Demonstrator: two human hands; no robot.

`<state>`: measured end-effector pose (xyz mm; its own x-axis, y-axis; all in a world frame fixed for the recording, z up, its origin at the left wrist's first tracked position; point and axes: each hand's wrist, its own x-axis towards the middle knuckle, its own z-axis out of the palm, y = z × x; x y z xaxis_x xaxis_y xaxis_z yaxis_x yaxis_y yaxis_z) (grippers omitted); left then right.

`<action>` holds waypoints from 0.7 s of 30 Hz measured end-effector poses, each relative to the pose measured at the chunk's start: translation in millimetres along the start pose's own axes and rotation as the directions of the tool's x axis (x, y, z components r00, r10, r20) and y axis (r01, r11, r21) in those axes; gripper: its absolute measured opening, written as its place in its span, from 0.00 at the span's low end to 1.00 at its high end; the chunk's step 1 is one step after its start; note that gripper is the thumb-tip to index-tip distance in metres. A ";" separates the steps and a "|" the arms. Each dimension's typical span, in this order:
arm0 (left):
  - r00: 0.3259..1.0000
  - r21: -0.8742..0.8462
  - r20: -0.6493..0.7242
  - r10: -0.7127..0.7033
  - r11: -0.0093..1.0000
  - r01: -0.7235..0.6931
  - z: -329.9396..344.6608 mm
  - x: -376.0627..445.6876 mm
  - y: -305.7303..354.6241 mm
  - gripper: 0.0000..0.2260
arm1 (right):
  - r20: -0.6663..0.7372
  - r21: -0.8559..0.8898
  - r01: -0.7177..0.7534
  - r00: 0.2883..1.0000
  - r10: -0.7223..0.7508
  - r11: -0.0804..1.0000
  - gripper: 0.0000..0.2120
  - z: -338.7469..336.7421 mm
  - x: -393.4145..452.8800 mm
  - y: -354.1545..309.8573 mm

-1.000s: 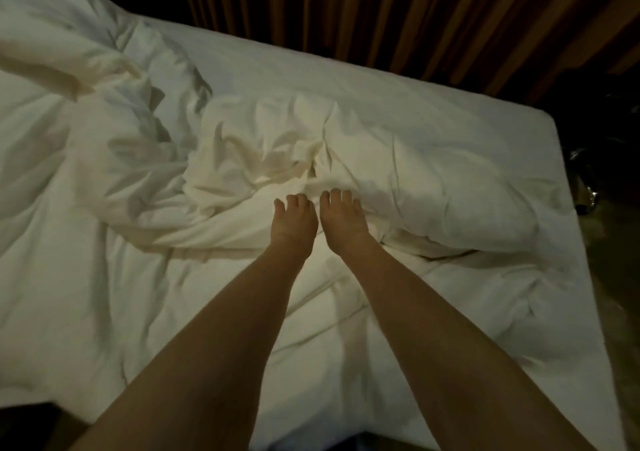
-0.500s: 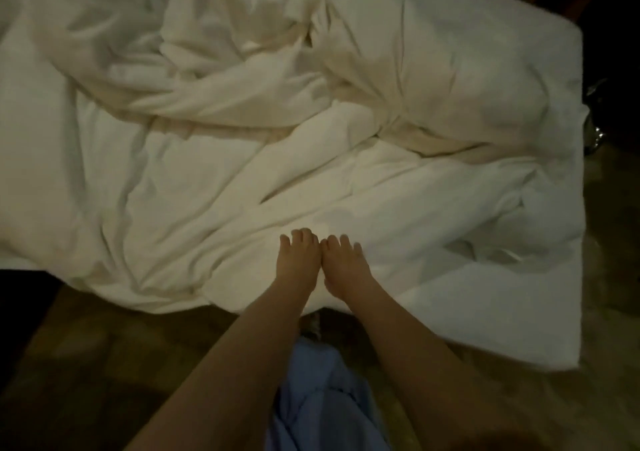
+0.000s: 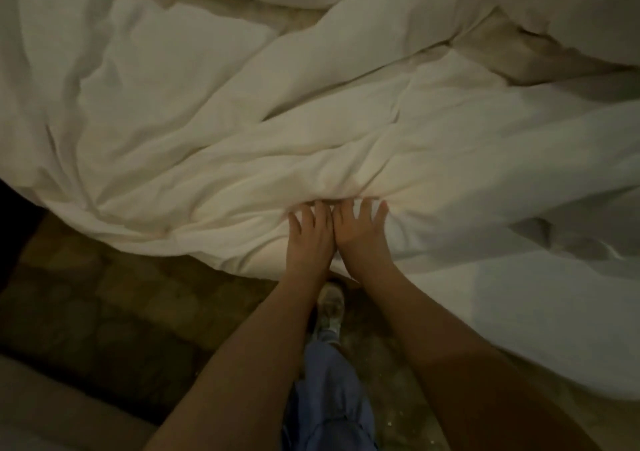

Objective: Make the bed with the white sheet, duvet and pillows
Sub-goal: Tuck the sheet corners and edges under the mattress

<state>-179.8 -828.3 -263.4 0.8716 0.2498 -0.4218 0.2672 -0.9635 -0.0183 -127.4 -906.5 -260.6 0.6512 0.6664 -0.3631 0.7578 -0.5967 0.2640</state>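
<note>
**Duvet bulk lay far of both hands at the near bed edge**

The duvet (image 3: 311, 111) lay crumpled across the bed (image 3: 540, 315), its main folds running from near left to far right, and almost all of its mass sat beyond the grip. Its near hem overhung the floor (image 3: 114, 298). The left hand (image 3: 311, 239) and right hand (image 3: 360, 234) were side by side, touching, equally near the hem. Fingers were spread and straight, their tips at a bunched ridge of the cover; whether any fabric was pinched could not be told. Judged next move: draw the ridge toward the near side.
</note>
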 end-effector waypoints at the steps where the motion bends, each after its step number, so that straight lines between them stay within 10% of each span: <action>1: 0.998 -0.003 0.055 -0.016 1.000 0.016 -3.9 1.7 1.4 0.13 | -0.019 0.025 0.001 1.000 -0.001 1.000 0.19 -4.8 3.4 2.9; 8: 0.984 -0.090 0.176 -0.040 0.994 0.056 -55.5 -10.9 -1.7 0.12 | -0.004 0.261 0.076 0.997 -0.077 0.962 0.14 -59.0 -0.7 20.2; 14: 0.966 -0.121 0.235 0.109 0.989 -0.083 -99.2 -52.5 8.8 0.13 | 0.389 0.311 0.140 0.884 -0.260 0.940 0.18 -102.8 -38.5 41.1; 21: 0.994 -0.046 -0.091 0.058 0.997 -0.062 -239.8 -46.6 -42.3 0.12 | 0.060 0.254 0.036 0.997 -0.053 0.967 0.14 -241.8 -21.2 69.2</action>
<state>-133.3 -776.0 -25.5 0.9194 0.2013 -0.3379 0.2309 -0.9717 0.0493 -78.9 -853.8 -18.6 0.6063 0.6691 -0.4298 0.7459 -0.6659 0.0155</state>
